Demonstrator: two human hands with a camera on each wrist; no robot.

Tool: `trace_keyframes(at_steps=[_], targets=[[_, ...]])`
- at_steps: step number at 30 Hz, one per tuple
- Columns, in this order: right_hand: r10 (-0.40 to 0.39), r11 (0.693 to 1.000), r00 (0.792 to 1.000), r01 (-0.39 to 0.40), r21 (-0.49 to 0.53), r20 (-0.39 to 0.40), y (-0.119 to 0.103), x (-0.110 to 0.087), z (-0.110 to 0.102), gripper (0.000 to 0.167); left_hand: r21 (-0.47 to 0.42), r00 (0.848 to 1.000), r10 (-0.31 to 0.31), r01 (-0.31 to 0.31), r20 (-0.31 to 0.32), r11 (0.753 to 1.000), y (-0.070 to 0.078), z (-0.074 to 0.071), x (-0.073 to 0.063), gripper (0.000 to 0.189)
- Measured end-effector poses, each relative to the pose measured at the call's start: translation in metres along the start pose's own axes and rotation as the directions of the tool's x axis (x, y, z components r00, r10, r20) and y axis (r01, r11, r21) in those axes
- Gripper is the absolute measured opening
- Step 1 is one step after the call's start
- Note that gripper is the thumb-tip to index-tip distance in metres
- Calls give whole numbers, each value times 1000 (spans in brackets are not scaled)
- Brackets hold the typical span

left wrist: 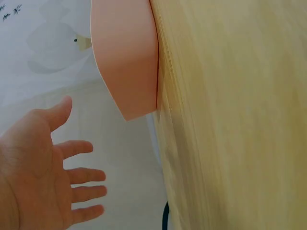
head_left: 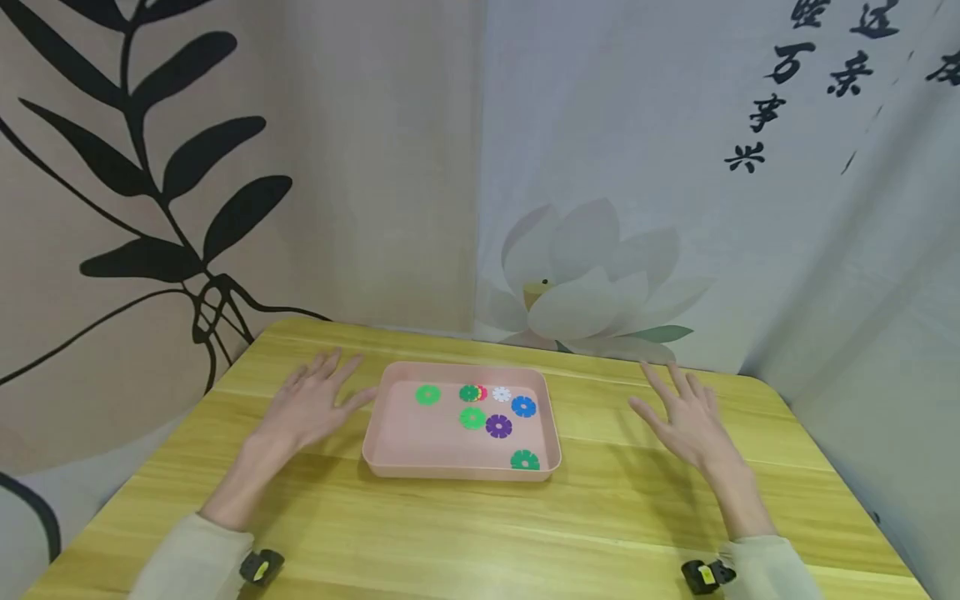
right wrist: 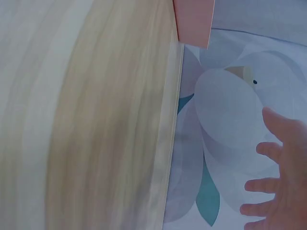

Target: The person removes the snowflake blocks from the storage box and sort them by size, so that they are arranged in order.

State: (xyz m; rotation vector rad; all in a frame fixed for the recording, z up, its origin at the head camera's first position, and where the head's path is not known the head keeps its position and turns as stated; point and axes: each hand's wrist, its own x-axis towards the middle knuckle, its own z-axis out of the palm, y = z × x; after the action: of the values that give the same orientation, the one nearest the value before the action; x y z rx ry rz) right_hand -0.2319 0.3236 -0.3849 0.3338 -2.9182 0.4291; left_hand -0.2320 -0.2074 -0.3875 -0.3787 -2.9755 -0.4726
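Observation:
A shallow pink tray (head_left: 435, 450) lies on the wooden table with several notched plastic discs in it. Among them are a light green disc (head_left: 428, 395), a blue disc (head_left: 523, 406), a purple disc (head_left: 498, 426), a white disc (head_left: 502, 394) and a green disc (head_left: 525, 460) by the front wall. Left of the tray, my left hand (head_left: 311, 404) is spread with straight fingers, its thumb near the tray's left rim in the head view. My right hand (head_left: 690, 421) is likewise spread, well to the tray's right. Both hands hold nothing.
The wooden table (head_left: 450, 542) extends on all sides of the tray. Behind it hangs a curtain (head_left: 390, 167) printed with leaves, a lotus and dark characters. Each wrist carries a small black device, one on the left (head_left: 262, 567) and one on the right (head_left: 707, 576).

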Motion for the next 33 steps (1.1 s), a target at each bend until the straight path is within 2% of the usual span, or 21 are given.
trace_keyframes(at_steps=[7,15,19,25,29,33], targets=[[-53,998,999,53,35,-13,-15,6,3,71,-58,999,-34,36,39,998,2,5,2,88],[-77,993,997,79,84,-25,-27,14,10,68,-135,994,-52,65,96,989,2,9,5,97],[-95,988,995,98,116,-26,-32,18,13,67,-180,993,-40,60,113,982,3,10,8,98],[-135,971,991,134,199,-10,-44,23,17,65,-278,990,7,32,138,960,4,14,11,88],[-168,957,986,164,240,-5,-54,26,19,63,-358,987,25,33,157,933,6,16,13,81],[-201,944,980,194,267,-4,-63,30,22,59,-391,984,37,35,175,920,7,18,14,77]])
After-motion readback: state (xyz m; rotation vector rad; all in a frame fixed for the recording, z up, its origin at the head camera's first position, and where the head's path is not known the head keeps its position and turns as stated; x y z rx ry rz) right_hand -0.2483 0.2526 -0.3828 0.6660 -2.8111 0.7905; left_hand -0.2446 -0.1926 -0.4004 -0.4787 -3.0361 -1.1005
